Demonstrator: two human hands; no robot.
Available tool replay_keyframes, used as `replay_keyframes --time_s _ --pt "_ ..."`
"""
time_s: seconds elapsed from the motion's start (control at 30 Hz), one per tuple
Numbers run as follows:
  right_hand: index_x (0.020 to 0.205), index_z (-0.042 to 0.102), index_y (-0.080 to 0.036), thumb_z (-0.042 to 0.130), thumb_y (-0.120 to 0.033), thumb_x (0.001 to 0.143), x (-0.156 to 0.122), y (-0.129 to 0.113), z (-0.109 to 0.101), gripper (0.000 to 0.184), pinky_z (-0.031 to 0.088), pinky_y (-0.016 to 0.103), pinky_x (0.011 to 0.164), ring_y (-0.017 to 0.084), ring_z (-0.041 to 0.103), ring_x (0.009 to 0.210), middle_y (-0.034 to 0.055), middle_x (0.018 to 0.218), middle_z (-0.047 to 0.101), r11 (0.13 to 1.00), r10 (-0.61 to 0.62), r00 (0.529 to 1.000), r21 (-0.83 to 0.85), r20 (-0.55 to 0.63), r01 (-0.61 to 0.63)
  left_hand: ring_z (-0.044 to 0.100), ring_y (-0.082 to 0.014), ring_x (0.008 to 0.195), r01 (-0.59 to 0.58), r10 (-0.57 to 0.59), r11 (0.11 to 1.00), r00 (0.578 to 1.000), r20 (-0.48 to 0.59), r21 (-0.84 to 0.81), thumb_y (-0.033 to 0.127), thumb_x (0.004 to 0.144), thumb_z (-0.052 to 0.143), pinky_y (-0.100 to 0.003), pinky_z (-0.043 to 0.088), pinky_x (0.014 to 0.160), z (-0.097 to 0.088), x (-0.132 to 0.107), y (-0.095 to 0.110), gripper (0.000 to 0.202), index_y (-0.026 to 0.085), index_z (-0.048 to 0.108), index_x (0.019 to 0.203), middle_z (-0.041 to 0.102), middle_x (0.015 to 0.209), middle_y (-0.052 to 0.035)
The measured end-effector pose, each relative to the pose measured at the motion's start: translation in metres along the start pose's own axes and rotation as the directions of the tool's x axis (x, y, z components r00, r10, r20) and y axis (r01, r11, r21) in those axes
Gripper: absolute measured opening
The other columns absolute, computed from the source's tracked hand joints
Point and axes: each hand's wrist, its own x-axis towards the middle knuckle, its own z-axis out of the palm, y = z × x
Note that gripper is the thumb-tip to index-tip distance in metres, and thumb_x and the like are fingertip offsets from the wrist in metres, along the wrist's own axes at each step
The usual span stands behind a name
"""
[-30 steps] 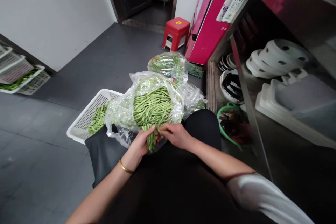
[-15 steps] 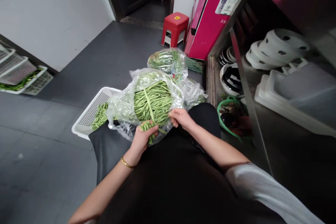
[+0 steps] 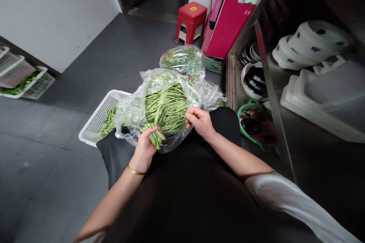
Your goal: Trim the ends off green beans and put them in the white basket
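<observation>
Green long beans [image 3: 171,106]: bulk sits in the open clear plastic bag [image 3: 129,108] by the knees. Left hand [image 3: 145,142] closed round a bean bunch [image 3: 155,139] at the bag's near edge. Right hand [image 3: 201,121] at bag's right side, fingertips pinched close; can't tell if anything's between them. Small bean heap [image 3: 108,121] in white basket [image 3: 95,115], left of bag. My read: early, most beans still bagged.

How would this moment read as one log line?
left hand: gripping green bean bunch | right hand: curled near plastic bag | white basket: loose beans inside
</observation>
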Motion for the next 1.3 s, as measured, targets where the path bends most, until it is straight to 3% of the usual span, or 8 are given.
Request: replay_keyframes --time_s 0.2,0.43,0.53,0.7,0.83,0.93,1.13,1.3 --pt "0.095 0.057 -0.014 0.062 -0.040 0.073 0.015 0.027 -0.004 0.035 0.037 0.019 0.035 0.008 0.047 0.038 -0.0031 0.057 0.058 0.911 0.388 0.826 -0.031 0.410 -0.412 0.055 -0.0120 0.045 0.001 -0.020 0.986 0.993 0.115 0.164 0.013 0.051 0.071 -0.022 0.045 0.042 0.004 -0.005 -0.010 0.020 0.011 0.059 0.066 0.059 0.054 -0.0002" --pt "0.082 0.062 -0.014 0.061 -0.039 0.077 -0.003 -0.010 0.005 0.025 0.044 0.022 0.049 0.008 0.049 0.044 -0.0039 0.053 0.052 1.000 0.006 0.995 -0.024 0.103 -0.004 0.053 -0.0111 0.039 0.018 -0.014 0.998 0.998 -0.059 0.062 0.012 0.055 0.067 -0.022 0.045 0.039 -0.002 0.006 0.000 0.014 0.012 0.056 0.064 0.058 0.050 0.0006" --pt "0.082 0.061 -0.015 0.059 -0.039 0.077 -0.015 -0.014 0.008 0.025 0.045 0.023 0.048 0.010 0.053 0.045 -0.0030 0.055 0.055 0.998 0.059 0.984 0.005 0.170 -0.061 0.057 -0.0120 0.043 -0.022 0.020 1.000 0.993 -0.118 -0.010 0.013 0.060 0.066 -0.023 0.048 0.044 -0.003 0.008 0.010 0.010 0.013 0.056 0.063 0.061 0.053 -0.0008" --pt "0.080 0.054 -0.016 0.057 -0.041 0.076 -0.004 0.014 0.015 0.025 0.040 0.022 0.039 0.010 0.048 0.037 -0.0065 0.048 0.051 0.947 0.279 0.919 0.081 0.278 -0.311 0.064 -0.0188 0.057 0.022 -0.070 0.977 0.973 0.220 0.211 0.015 0.061 0.073 -0.030 0.052 0.055 0.018 -0.011 -0.003 0.022 0.011 0.062 0.080 0.068 0.071 -0.0067" --pt "0.080 0.058 -0.016 0.057 -0.037 0.079 -0.018 0.016 0.027 0.022 0.048 0.025 0.056 0.013 0.058 0.057 0.0002 0.062 0.059 0.980 0.032 0.963 -0.199 0.266 0.022 0.055 -0.0123 0.045 -0.092 0.052 0.962 0.986 0.157 0.258 0.013 0.056 0.074 -0.023 0.045 0.045 0.023 -0.011 -0.012 0.022 0.012 0.060 0.072 0.062 0.057 -0.0003" --pt "0.081 0.061 -0.016 0.061 -0.038 0.076 -0.032 0.013 0.035 0.023 0.049 0.028 0.070 0.016 0.062 0.075 0.0053 0.075 0.065 0.916 -0.152 0.890 -0.278 0.431 0.291 0.054 -0.0108 0.045 -0.155 0.162 0.961 0.987 -0.012 0.229 0.015 0.057 0.073 -0.020 0.042 0.043 0.016 -0.004 -0.013 0.019 0.012 0.057 0.067 0.060 0.055 0.0004" --pt "0.058 0.044 -0.018 0.059 -0.051 0.077 -0.018 0.037 0.039 0.041 0.039 0.021 0.038 0.010 0.050 0.036 -0.0054 0.044 0.050 0.910 0.373 0.863 -0.318 0.341 -0.267 0.054 -0.0093 0.051 -0.278 0.278 0.944 0.960 0.029 0.177 0.025 0.061 0.077 -0.021 0.046 0.051 0.011 -0.003 -0.020 0.026 0.013 0.058 0.073 0.059 0.061 0.0018" --pt "0.056 0.046 -0.016 0.056 -0.048 0.082 -0.024 0.046 0.040 0.042 0.037 0.019 0.046 0.009 0.054 0.045 -0.0038 0.047 0.051 0.876 0.216 0.893 -0.482 0.395 0.001 0.057 -0.0109 0.055 -0.143 0.124 0.966 0.987 0.098 0.215 0.020 0.055 0.080 -0.022 0.047 0.053 0.007 -0.006 -0.027 0.032 0.013 0.059 0.078 0.060 0.064 0.0012"
